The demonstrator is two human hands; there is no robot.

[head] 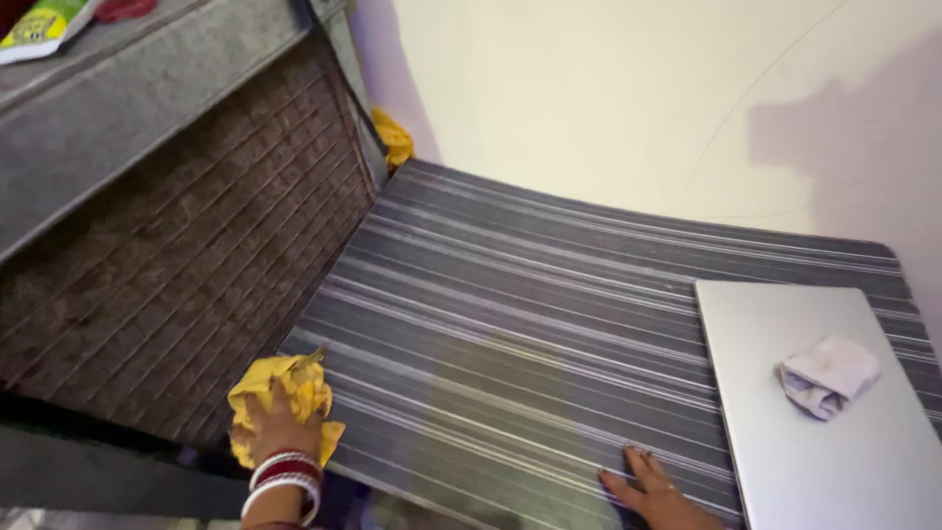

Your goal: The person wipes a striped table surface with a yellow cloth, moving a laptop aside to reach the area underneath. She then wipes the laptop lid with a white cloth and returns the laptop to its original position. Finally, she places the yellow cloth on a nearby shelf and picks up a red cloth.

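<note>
My left hand (280, 427), with red and white bangles on the wrist, presses a crumpled yellow cloth (285, 391) against the near left edge of a grey striped tabletop (510, 294). My right hand (653, 489) rests flat on the tabletop near its front edge, fingers spread, holding nothing. A closed silver laptop (814, 442) lies just right of that hand, with a crumpled white cloth (829, 375) on its lid.
A second yellow cloth (394, 137) is wedged at the table's far left corner against the pale wall (628, 88). A brown ribbed panel (186, 265) under a grey ledge (128, 88) slopes along the left. A yellow-green packet (39, 27) lies on the ledge.
</note>
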